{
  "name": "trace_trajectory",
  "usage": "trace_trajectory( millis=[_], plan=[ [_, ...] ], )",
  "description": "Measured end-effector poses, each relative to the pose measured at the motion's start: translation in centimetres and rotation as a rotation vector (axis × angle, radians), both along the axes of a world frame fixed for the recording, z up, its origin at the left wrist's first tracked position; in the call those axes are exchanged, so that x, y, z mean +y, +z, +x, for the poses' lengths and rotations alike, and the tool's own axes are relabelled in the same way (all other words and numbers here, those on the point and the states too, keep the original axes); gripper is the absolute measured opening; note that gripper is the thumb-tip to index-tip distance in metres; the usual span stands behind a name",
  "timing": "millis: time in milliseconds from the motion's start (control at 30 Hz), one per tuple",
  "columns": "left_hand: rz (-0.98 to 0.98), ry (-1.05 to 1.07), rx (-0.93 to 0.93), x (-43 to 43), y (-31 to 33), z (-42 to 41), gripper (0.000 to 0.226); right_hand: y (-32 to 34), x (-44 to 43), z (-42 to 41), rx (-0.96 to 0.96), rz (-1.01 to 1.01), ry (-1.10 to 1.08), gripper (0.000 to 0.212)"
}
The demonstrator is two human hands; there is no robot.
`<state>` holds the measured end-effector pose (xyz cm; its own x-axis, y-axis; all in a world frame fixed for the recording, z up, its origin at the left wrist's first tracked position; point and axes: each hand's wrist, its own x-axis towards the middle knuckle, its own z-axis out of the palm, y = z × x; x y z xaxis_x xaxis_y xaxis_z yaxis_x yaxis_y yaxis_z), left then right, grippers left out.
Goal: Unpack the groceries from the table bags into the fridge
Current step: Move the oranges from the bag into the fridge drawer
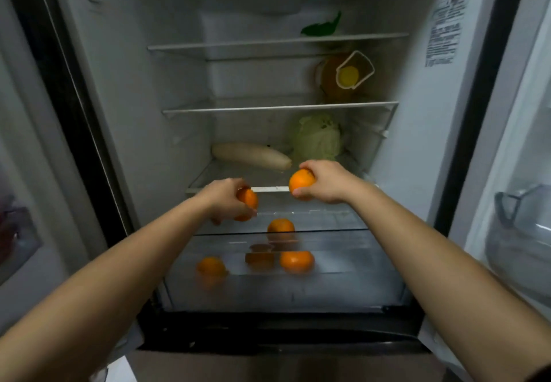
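Oranges fill both hands inside the open fridge [125, 89]: the left hand [222, 198] has its fingers wrapped around one orange [249, 198], the right hand [325, 180] grips another orange [301, 180], both just above the clear crisper drawer [343, 286]. Three more oranges [296, 261] lie in that drawer. On the shelf beyond rest a white radish [250, 155] and, to its right, a cabbage [317, 137].

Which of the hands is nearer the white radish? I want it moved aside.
Right. The right hand, holding an orange, sits just below the white radish's tip; the left hand is lower, farther off.
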<state>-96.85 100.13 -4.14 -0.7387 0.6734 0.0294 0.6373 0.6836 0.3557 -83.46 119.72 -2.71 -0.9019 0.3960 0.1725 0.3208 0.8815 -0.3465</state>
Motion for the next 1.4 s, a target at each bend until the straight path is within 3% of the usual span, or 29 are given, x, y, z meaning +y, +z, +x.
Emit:
trace_trajectory(
  millis=[300, 400, 500, 633, 800, 867, 933, 1000, 1133, 1267, 1400],
  plan=[
    [-0.437, 0.026, -0.022, 1.5, -4.0, -4.6, 0.062, -2.5, 0.5, -4.2, -0.582, -0.071, -0.144, 0.069],
    [-0.488, -0.043, 0.053, 2.0, -5.3, -5.3, 0.056, -3.4, 0.1, -5.1, -0.642, -0.007, -0.152, 0.056],
    [-0.542, -0.121, 0.014, 2.3, -6.4, -5.6, 0.047, -5.5, 0.5, -6.2, -0.707, 0.033, -0.134, 0.036],
    [-0.555, -0.177, -0.050, 2.4, -6.6, -6.0, 0.039, -6.8, 0.8, -6.8, -0.736, -0.069, -0.119, 0.046],
    [-0.551, -0.205, -0.031, 2.4, -6.1, -5.7, 0.043, -6.2, 0.4, -6.3, -0.717, -0.018, -0.083, 0.047],
    [-0.485, -0.173, 0.034, 2.1, -5.6, -5.5, 0.042, -5.8, 0.3, -5.9, -0.601, 0.030, -0.083, 0.046],
    [-0.337, -0.117, 0.224, 1.6, -4.6, -5.1, 0.035, -5.1, 0.6, -5.5, -0.426, 0.074, -0.085, 0.045],
    [-0.107, -0.062, 0.356, 1.0, -3.4, -4.2, 0.033, -4.2, 0.8, -4.6, -0.231, 0.068, -0.101, 0.042],
    [0.349, 0.016, 0.437, -0.8, -2.0, -0.9, 0.031, -2.8, -0.2, -1.5, 0.138, 0.140, -0.138, 0.035],
    [0.737, 0.016, 0.586, -3.0, -3.9, 3.6, 0.024, -4.4, -3.1, 2.5, 0.576, 0.150, -0.204, 0.026],
    [0.747, -0.045, 0.738, -3.2, -9.0, 6.5, 0.025, -9.8, -5.8, 4.9, 0.848, 0.279, -0.237, 0.029]
  ],
)
